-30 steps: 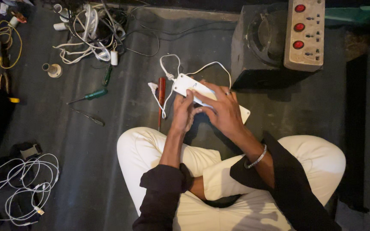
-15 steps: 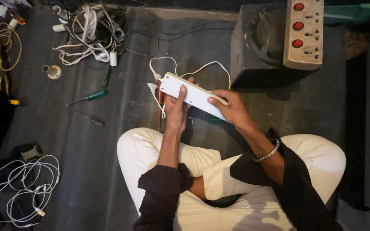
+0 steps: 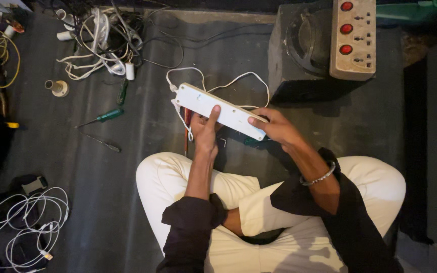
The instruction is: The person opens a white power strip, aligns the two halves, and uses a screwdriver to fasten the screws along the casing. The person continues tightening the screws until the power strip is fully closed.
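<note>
A person sits cross-legged on the dark floor [image 3: 127, 202] in white trousers and dark sleeves. Both hands hold one white power strip [image 3: 221, 111] above the knees. The strip is long and slanted, its left end farther away and its right end nearer. The left hand [image 3: 206, 134] grips it from below near the middle, fingers closed on it and one finger lying flat across the top. The right hand [image 3: 274, 126] is closed on the right end. One silver bracelet [image 3: 319, 177] sits on the right wrist. One thin white cord [image 3: 218, 83] runs from the strip's left end and loops on the floor behind it.

One red-handled tool [image 3: 186, 136] lies on the floor just under the strip, partly hidden.

To the left lie two green screwdrivers: one [image 3: 104, 116] with a bright handle, one [image 3: 122, 93] darker and farther off. One thin dark tool [image 3: 102, 143] lies near them. One small reel [image 3: 57, 88] stands farther left.

Far left is one tangle of white and black wires [image 3: 97, 45]. Near left is one more bundle of thin white cables [image 3: 24, 227].

Far right, one grey socket board [image 3: 352, 40] with three red switches rests on one dark box [image 3: 304, 50].
</note>
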